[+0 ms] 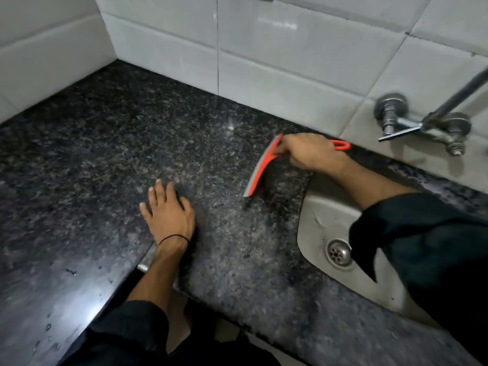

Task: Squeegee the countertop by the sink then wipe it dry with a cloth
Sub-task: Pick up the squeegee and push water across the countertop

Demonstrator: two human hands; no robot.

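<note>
On the dark granite countertop (105, 143) left of the sink (317, 220), the right hand (309, 151) grips the red squeegee (260, 167), blade down. The left hand (166, 210) rests flat, fingers apart, near the front edge.

right hand (309, 151) hides most of the squeegee handle (342, 145); sleeve (422, 233) covers part of sink (317, 228).
</note>
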